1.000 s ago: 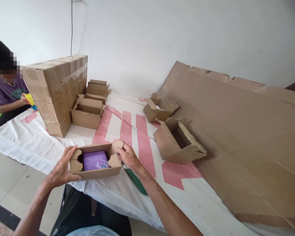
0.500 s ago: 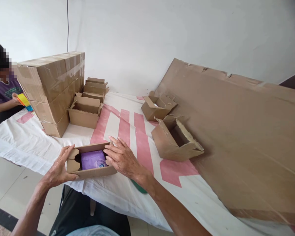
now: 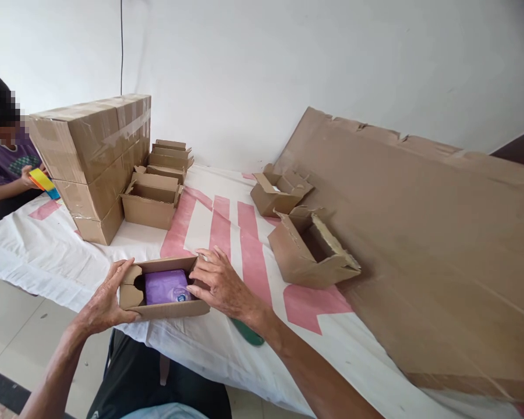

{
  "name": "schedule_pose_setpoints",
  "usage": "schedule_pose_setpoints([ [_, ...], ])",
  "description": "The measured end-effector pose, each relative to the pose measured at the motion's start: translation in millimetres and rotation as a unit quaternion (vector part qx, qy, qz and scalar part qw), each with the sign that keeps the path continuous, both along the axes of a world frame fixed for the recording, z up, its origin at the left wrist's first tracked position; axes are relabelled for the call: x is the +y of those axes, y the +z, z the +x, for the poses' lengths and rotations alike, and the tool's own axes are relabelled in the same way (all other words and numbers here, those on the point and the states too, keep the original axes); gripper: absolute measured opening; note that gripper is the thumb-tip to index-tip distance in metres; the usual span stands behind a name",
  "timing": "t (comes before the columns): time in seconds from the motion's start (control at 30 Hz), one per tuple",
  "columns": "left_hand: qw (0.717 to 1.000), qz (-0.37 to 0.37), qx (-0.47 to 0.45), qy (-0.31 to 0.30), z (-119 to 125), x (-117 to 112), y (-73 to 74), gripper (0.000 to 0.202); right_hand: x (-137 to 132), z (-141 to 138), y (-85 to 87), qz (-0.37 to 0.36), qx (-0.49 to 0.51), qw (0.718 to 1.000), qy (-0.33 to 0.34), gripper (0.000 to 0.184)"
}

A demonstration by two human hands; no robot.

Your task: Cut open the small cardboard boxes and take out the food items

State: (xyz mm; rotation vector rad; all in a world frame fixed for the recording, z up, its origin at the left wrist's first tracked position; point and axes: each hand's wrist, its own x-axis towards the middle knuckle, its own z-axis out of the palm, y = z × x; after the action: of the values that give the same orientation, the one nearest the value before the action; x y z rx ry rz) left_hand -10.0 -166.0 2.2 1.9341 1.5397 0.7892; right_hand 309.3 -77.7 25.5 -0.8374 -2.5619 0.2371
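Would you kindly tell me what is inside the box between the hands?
Inside the box lies a purple packet. The right hand covers part of the box's right end, and anything beneath the packet is hidden.

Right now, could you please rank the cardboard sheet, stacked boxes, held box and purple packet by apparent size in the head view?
1. Cardboard sheet
2. Stacked boxes
3. Held box
4. Purple packet

Right hand (image 3: 220,285): off the far right corner of the open-topped tan cardboard box (image 3: 172,310) it gripped a second ago, now spread over that end | box's right-hand flaps: visible then, now covered | green-handled tool (image 3: 248,333): metal part now hidden.
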Motion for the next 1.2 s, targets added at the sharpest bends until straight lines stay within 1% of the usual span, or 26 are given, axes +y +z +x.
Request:
schedule_pose_setpoints([
  [0.03, 1.0, 0.002, 0.0, 0.0, 0, 0, 0.0, 0.119, -1, 2, 0.2, -0.005, 0.016, 1.0, -0.007, 0.009],
  [0.13, 1.0, -0.003, -0.001, -0.004, 1, -1, 0.7, 0.119, -4, 9, -2.3, -0.018, 0.067, 0.997, -0.026, 0.012],
  [0.2, 1.0, -0.008, 0.0, -0.005, 1, -1, 1.5, 0.119, -6, 16, -6.9, -0.018, 0.108, 0.993, -0.048, 0.005],
  [0.23, 1.0, -0.009, 0.001, -0.003, 1, -1, 1.9, 0.118, -7, 20, -10.2, -0.014, 0.13, 0.989, -0.067, 0.006],
  [0.3, 1.0, -0.008, 0.004, -0.001, 1, -1, 2.5, 0.118, -8, 28, -19.0, -0.006, 0.168, 0.979, -0.112, 0.015],
  [0.37, 1.0, -0.007, 0.006, -0.001, 1, 0, 3.0, 0.119, -8, 33, -30.2, -0.015, 0.191, 0.971, -0.143, 0.021],
  [0.5, 1.0, -0.005, 0.007, -0.012, 0, 2, 4.4, 0.121, -10, 36, -52.9, -0.05, 0.208, 0.966, -0.143, 0.019],
  [0.6, 1.0, -0.001, 0.011, -0.02, 1, 4, 6.1, 0.121, -11, 35, -59.9, -0.046, 0.198, 0.97, -0.134, 0.022],
  [0.63, 1.0, 0.001, 0.013, -0.021, 1, 4, 6.5, 0.12, -11, 35, -58.8, -0.043, 0.187, 0.972, -0.133, 0.023],
  [0.7, 1.0, 0.001, 0.013, -0.02, 3, 5, 7.0, 0.12, -11, 35, -51.0, -0.027, 0.149, 0.979, -0.135, 0.024],
  [0.8, 1.0, -0.006, 0.005, -0.014, 4, 4, 6.4, 0.119, -15, 31, -28.0, 0.022, 0.085, 0.986, -0.141, 0.027],
  [0.9, 1.0, -0.01, -0.003, -0.015, 4, 3, 5.4, 0.118, -23, 14, -3.2, 0.056, 0.052, 0.991, -0.111, 0.033],
  [0.97, 1.0, -0.01, -0.004, -0.014, 4, 3, 4.8, 0.118, -27, -1, 6.4, 0.03, 0.014, 0.996, -0.085, 0.037],
  [1.03, 1.0, -0.009, -0.006, -0.013, 5, 2, 3.8, 0.117, -27, -15, 8.3, -0.031, -0.059, 0.995, -0.07, 0.038],
  [1.1, 1.0, -0.007, -0.012, -0.014, 6, 1, 1.9, 0.117, -23, -25, 4.5, -0.085, -0.133, 0.985, -0.069, 0.034],
  [1.2, 1.0, -0.006, -0.024, -0.019, 7, 1, -2.9, 0.12, -10, -33, -2.9, -0.119, -0.193, 0.97, -0.083, 0.023],
])
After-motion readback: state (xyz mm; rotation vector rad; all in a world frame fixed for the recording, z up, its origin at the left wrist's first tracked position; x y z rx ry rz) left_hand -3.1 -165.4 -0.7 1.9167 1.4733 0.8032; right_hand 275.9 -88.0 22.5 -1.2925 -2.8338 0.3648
